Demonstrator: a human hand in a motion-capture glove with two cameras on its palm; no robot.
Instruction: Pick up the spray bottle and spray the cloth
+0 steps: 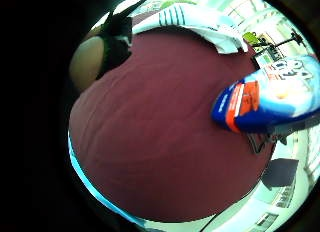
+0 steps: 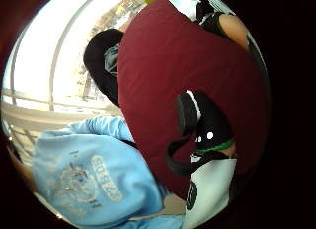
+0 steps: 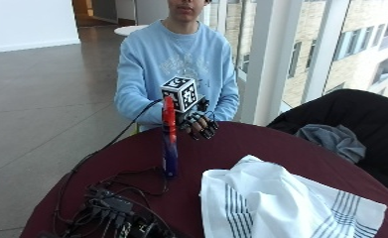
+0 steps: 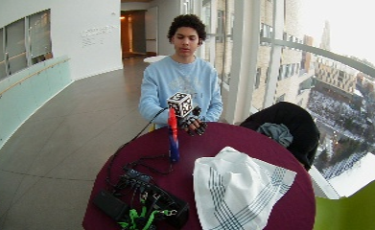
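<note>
- Cables and power strip [image 3: 114,208]: a tangle lies on the maroon table [image 3: 259,144] at the near left edge, on the far side of the bottle from the fingers. Judgement: keep the lift clear of the lead that runs up past the bottle.
- Spray bottle [image 3: 169,139]: 1 tall blue bottle with a red top, standing upright on the table, just beside the fingertips and not yet touched. In the little-finger palm view its blue base and label [image 1: 265,99] loom close to the palm.
- Gloved right hand [image 3: 198,124]: raised above the table at the bottle's upper part, with the fingers [image 3: 203,130] loosely curled, apart, and closed on nothing.
- Step in hand, as judged: the reach to grasp. Recommended: bring the palm square against the bottle's neck, wrap the fingers below the red head, and leave the index finger free for the trigger. A narrow, tall bottle may tip if nudged sideways first.
- Cloth [image 3: 279,203]: white with grey stripes, heaped on the table well apart from the fingers, on the near right. Judgement: turn the nozzle toward it after the lift.
</note>
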